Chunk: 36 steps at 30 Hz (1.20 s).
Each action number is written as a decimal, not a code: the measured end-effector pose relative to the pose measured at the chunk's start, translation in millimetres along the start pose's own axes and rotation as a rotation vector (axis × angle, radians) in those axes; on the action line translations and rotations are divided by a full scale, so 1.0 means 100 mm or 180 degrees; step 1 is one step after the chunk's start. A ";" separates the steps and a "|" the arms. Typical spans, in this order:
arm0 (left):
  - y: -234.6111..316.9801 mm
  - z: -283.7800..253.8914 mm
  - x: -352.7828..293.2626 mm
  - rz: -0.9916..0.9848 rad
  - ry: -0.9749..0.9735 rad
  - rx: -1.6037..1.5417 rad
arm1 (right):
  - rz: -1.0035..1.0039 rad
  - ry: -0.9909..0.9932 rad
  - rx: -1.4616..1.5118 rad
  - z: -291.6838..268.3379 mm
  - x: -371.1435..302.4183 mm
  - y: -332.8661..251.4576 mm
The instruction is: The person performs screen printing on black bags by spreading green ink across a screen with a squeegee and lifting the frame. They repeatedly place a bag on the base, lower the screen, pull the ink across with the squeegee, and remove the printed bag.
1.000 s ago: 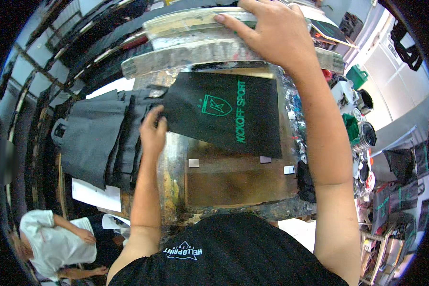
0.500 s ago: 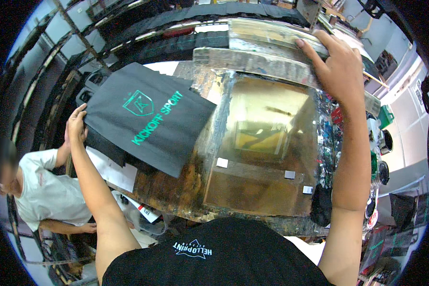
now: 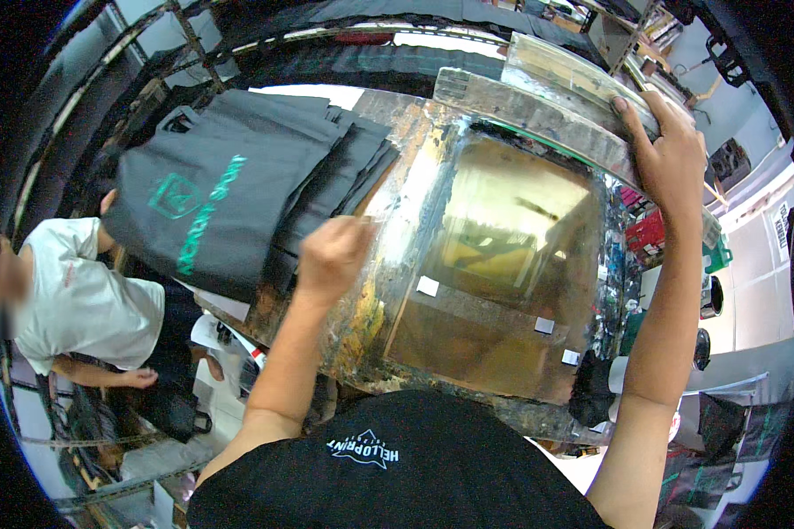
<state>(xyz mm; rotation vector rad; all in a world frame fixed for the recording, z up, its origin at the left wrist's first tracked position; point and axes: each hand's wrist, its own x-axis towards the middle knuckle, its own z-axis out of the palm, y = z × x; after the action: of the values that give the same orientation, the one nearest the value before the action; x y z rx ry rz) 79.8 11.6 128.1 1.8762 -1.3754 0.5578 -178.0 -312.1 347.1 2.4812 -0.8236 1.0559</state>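
Right hand point(image 3: 670, 150) grasps the raised screen frame point(image 3: 547, 101) at 1 o'clock, left hand point(image 3: 331, 256) is clenched and empty, and the printed black bag point(image 3: 203, 212) already lies on the stack at 10 o'clock.

Raised screen-printing frame point(image 3: 538, 110): long, ink-crusted, tilted up along the far edge of the platen, gripped at its right end. Below it, printing platen point(image 3: 494, 291): flat, glossy amber-brown, smeared with dried ink at the rims, small white tape tabs near its near edge. Left of it, stack of black tote bags point(image 3: 238, 194), topmost lying flat with teal printed emblem facing up.
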 end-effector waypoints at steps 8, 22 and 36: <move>-1.13 0.06 0.23 -0.1208 -0.0700 0.2577 | -0.0008 -0.0019 -0.0006 -0.01 -0.05 0.00; -1.61 -0.58 0.37 -0.0936 -0.1195 0.2068 | -0.0113 0.0238 0.0043 -0.08 -0.01 0.00; -0.35 0.75 0.95 -0.0820 -0.2087 -0.0315 | -0.0043 0.0243 -0.0167 0.06 0.05 0.07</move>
<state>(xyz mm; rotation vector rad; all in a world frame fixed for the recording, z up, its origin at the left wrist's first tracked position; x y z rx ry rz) 138.9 -99.3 136.6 2.2062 -1.4756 -0.2826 -176.6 -322.4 347.5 2.3842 -0.8001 1.1030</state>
